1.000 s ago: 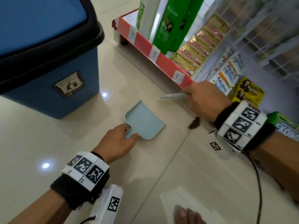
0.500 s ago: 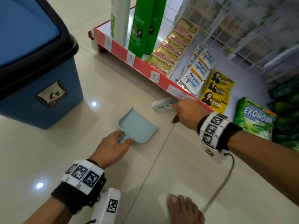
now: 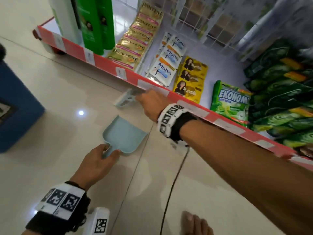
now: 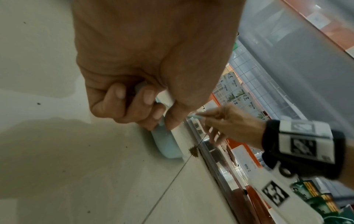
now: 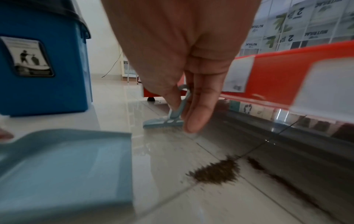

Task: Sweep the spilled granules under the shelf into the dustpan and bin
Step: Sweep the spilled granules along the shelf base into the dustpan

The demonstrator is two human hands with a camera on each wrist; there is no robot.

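Holding small brush in right hand, pinched by handle, now reached further up-frame to shelf edge, past granules piled lower center in right wrist view. Gripping dustpan handle with left hand, pan mouth near pile, unmoved. Likely set for pull stroke toward pan. Bin at left edge, mostly out of frame versus earlier.

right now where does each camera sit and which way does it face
Head: high, looking down at the floor; shows both forearms, left hand on the dustpan, right hand with the brush by the shelf.
Left wrist: low, along the fingers gripping the dustpan handle; right hand beyond.
Right wrist: near the floor, along the fingers pinching the brush; granules, bin.
Shared: all show the dustpan.
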